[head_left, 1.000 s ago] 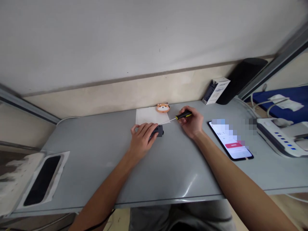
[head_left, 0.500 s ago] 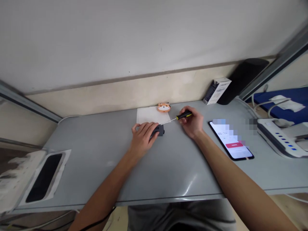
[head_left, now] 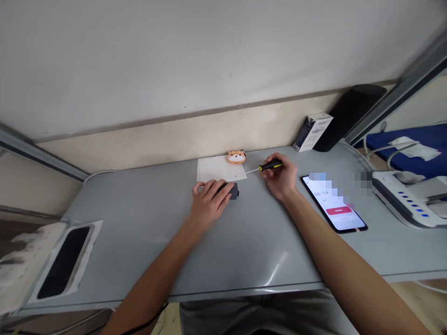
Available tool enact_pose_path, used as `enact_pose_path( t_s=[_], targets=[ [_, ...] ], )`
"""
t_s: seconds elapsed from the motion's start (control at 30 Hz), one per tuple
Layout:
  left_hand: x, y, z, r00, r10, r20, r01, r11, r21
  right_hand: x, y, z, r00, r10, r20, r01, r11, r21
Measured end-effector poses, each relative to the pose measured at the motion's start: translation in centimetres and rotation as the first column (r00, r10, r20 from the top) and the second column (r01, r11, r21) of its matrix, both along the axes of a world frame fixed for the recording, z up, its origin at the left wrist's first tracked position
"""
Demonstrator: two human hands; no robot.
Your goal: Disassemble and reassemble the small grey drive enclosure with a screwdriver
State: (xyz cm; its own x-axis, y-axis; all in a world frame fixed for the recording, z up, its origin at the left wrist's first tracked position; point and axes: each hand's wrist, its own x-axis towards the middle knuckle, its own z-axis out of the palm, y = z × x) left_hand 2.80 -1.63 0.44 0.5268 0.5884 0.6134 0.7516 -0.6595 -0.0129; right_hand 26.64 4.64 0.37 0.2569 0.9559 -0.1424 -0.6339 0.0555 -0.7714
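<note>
- Left hand (head_left: 208, 200), half-curled, held the dark device (head_left: 234, 191) beside the paper's (head_left: 215, 168) near edge, presumably for steadiness.
- Right hand (head_left: 282, 177), closed round the screwdriver (head_left: 271, 165), aimed it left, apparently for control.

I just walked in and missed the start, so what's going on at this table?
The person's left hand holds a dark box on the table, covering part of it. The right hand grips a screwdriver by its handle; the tip looks apart from the box and shows against the white paper. An orange animal-faced item sits by the paper's far edge, and a lit phone lies to the right.
</note>
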Motion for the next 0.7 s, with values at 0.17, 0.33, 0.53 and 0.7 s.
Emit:
enact_pose_path(
  t_s=[0.17, 0.33, 0.53, 0.7],
  targets=[
    [-0.2, -0.2, 0.1, 0.999, -0.051, 0.014, 0.052, 0.997, -0.061, 0.1, 0.2, -0.2, 0.999, -0.044, 0.002, 0.044, 0.999, -0.029],
    [-2.2, 0.2, 1.0, 0.952, -0.056, 0.300, 0.153, 0.938, -0.311, -0.1, 0.1, 0.6, 0.991, -0.090, 0.095, 0.092, 0.996, -0.019],
    [-4.3, 1.7, 0.6, 0.808, 0.178, 0.562, 0.294, 0.704, -0.646, 0.6, -0.2, 1.9, 0.962, -0.192, 0.194, 0.197, 0.980, -0.006],
    [-4.1, 2.1, -0.1, 0.797, 0.274, 0.538, 0.257, 0.653, -0.713, 0.5, -1.8, 2.8, 0.879, -0.200, 0.433, 0.115, 0.970, 0.215]
  ],
)
